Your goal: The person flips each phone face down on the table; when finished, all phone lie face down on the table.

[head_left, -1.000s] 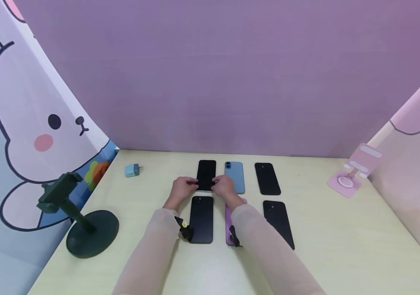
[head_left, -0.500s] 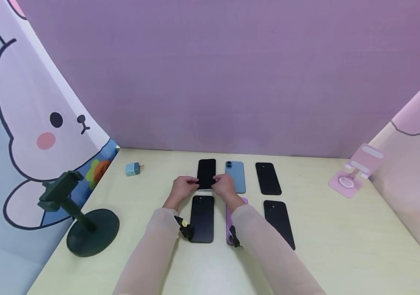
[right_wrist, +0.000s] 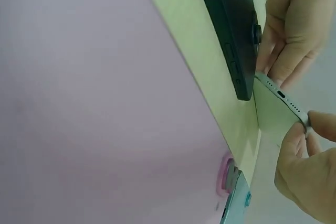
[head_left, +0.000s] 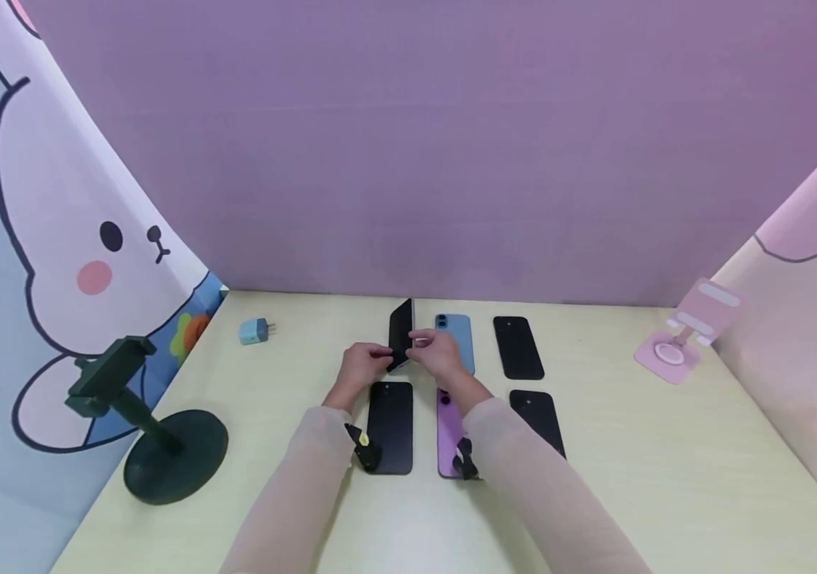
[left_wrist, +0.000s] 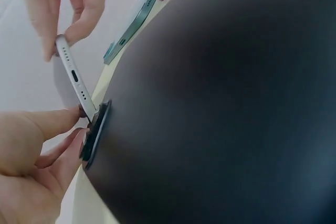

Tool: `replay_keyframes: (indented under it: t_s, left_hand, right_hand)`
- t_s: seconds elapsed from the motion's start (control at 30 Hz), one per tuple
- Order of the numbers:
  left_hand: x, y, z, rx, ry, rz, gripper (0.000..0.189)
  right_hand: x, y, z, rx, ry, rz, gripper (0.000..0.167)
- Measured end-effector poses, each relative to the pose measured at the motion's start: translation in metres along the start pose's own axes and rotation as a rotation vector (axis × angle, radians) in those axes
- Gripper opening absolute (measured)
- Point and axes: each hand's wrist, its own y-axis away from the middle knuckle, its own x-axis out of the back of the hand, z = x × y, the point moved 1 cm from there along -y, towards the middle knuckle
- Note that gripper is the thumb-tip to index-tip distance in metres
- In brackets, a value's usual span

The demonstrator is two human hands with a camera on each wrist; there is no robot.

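Note:
A smartphone (head_left: pixel 399 333) with a black screen and pale frame is tipped up in the head view, its right edge above its left. My left hand (head_left: pixel 359 371) pinches its lower left corner. Near the lower right corner, my right hand (head_left: pixel 440 355) grips the raised edge between thumb and fingers. The left wrist view shows the phone's silvery bottom edge (left_wrist: pixel 75 75) with its port and holes. In the right wrist view its pale back (right_wrist: pixel 273 111) is visible. Right below lies a dark smartphone (head_left: pixel 391 430), back up; a purple smartphone (head_left: pixel 448 430) lies partly under my right wrist.
A light blue smartphone (head_left: pixel 460 343) and two black ones lie to the right, one black smartphone (head_left: pixel 519 348) behind the other (head_left: pixel 539 418). A blue charger plug (head_left: pixel 254 331) and a dark green stand (head_left: pixel 177 458) are left. A pink stand (head_left: pixel 672 359) stands far right.
The black-screened smartphone lay flat between my hands; now its right edge is lifted and it tilts leftward. My right hand has risen with that edge, while the left stays almost in place.

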Motion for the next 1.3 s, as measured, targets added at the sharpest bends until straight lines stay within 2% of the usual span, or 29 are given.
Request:
replay_keyframes:
  t_s: [0.17, 0.4, 0.5, 0.67, 0.83, 1.17, 1.3]
  left_hand:
    - [-0.002, 0.0, 0.001, 0.004, 0.063, 0.002, 0.021]
    - [-0.004, -0.001, 0.009, 0.057, 0.406, 0.001, 0.031]
    - [-0.006, -0.002, 0.013, 0.064, 0.482, -0.009, 0.032]
    - [-0.008, -0.002, 0.018, 0.065, 0.461, -0.01, 0.031]
    - [-0.011, -0.001, 0.02, 0.053, 0.438, 0.009, 0.027]
    - [-0.015, -0.001, 0.018, 0.06, 0.591, -0.014, 0.029]
    - [-0.017, -0.002, 0.017, 0.066, 0.607, -0.025, 0.029]
  right_hand:
    - [-0.001, 0.0, 0.002, -0.013, -0.141, -0.017, 0.048]
    - [-0.003, -0.003, 0.005, 0.002, -0.311, -0.031, 0.037]
    - [-0.003, -0.005, 0.009, 0.007, -0.33, -0.029, 0.034]
    - [-0.002, -0.005, 0.013, -0.003, -0.361, -0.034, 0.034]
    - [-0.005, -0.002, 0.009, 0.022, -0.384, -0.05, 0.034]
    - [-0.007, -0.002, 0.007, 0.012, -0.374, -0.006, 0.034]
    - [-0.006, -0.002, 0.007, 0.011, -0.366, 0.003, 0.033]
